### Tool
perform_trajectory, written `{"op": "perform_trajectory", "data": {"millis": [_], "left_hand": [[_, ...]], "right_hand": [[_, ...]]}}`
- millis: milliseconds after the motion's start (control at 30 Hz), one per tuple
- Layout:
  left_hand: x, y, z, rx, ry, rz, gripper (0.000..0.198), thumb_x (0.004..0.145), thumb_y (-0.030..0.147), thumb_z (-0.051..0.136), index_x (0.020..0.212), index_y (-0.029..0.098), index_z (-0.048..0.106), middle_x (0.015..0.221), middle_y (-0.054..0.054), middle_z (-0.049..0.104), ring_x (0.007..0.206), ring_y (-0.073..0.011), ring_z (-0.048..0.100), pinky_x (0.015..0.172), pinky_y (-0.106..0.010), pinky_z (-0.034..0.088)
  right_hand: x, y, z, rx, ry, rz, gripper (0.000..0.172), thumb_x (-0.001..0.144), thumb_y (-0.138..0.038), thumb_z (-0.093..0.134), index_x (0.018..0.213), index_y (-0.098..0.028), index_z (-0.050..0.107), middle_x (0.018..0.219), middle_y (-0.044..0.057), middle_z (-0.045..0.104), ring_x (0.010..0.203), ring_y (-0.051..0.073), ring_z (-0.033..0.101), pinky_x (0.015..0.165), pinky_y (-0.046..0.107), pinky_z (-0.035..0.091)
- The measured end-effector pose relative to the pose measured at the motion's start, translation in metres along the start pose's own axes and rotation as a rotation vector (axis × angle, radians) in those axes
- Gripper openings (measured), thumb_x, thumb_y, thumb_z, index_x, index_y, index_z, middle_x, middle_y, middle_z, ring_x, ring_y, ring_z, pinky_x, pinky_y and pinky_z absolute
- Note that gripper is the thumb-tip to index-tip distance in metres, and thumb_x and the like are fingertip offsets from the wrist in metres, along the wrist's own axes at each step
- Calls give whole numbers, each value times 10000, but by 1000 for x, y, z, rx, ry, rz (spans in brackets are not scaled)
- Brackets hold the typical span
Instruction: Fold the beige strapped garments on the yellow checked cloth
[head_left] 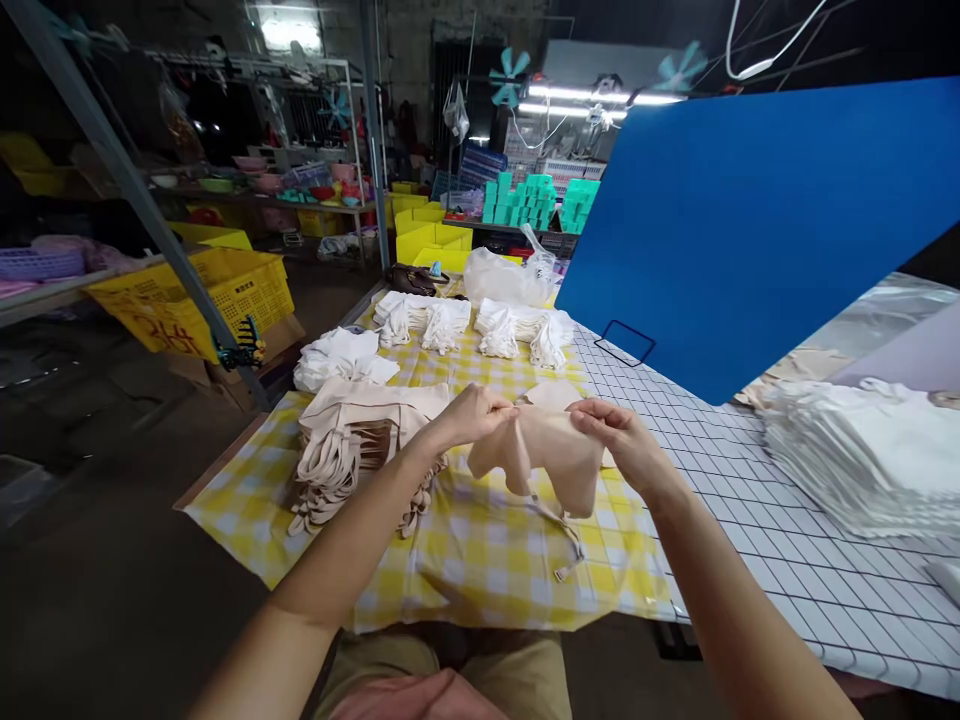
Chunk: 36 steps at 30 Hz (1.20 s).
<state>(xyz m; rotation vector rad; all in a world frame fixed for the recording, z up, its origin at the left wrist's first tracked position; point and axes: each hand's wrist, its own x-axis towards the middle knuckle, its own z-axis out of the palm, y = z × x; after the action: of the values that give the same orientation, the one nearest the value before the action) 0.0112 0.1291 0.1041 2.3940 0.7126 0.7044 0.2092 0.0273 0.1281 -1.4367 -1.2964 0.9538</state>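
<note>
The left hand (469, 415) and right hand (626, 440) each pinched the upper edge of a beige garment (559, 445), holding it stretched between them above the yellow checked cloth (480, 565) on the table (727, 520). A beige stack (360, 408) lay near the left hand, with white stacks (521, 320) farther back.

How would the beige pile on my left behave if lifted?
The beige pile would probably flop, its straps drooping in loose loops. Layers may slide apart, since they look loosely stacked. Each piece seems likely light: the similar beige cloth being held sags thinly.
</note>
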Motion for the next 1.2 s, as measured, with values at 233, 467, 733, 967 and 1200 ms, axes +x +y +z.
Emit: {"op": "perform_trajectory", "data": {"millis": [233, 467, 733, 967, 1200], "left_hand": [[-4, 9, 2, -21, 19, 82, 368, 806, 283, 449, 468, 139, 459, 461, 40, 364, 491, -82, 350, 505, -221, 240], [2, 18, -1, -177, 61, 65, 363, 821, 341, 429, 518, 142, 451, 525, 37, 377, 528, -82, 349, 514, -222, 239], [15, 31, -5, -375, 0, 12, 401, 811, 429, 441, 525, 160, 358, 530, 50, 272, 508, -68, 272, 479, -225, 183], [18, 27, -5, -611, -154, 48, 388, 803, 490, 483, 692, 125, 551, 603, 24, 436, 542, -74, 376, 481, -203, 258], [-8, -6, -10, -785, -420, -172, 438, 638, 509, 680, 579, 99, 541, 523, 41, 430, 468, -42, 348, 434, -178, 234]], "right_hand": [[4, 7, -1, -257, 80, -218, 232, 781, -432, 534, 734, -212, 593, 956, 63, 551, 797, 189, 533, 600, 289, 420], [9, 8, 5, -435, 57, -279, 211, 820, -419, 483, 838, -230, 577, 1146, 84, 541, 1030, 242, 516, 812, 376, 409], [18, -18, 15, -242, -284, -204, 308, 823, -468, 522, 995, -216, 565, 942, 60, 610, 865, 193, 559, 722, 309, 441], [23, -22, 8, 11, -458, -110, 333, 776, -432, 605, 1045, -239, 563, 981, 41, 605, 844, 162, 567, 669, 262, 453], [22, -32, -17, 77, -230, -34, 258, 696, -437, 640, 698, -208, 521, 629, -13, 494, 531, 108, 446, 481, 243, 349]]}}
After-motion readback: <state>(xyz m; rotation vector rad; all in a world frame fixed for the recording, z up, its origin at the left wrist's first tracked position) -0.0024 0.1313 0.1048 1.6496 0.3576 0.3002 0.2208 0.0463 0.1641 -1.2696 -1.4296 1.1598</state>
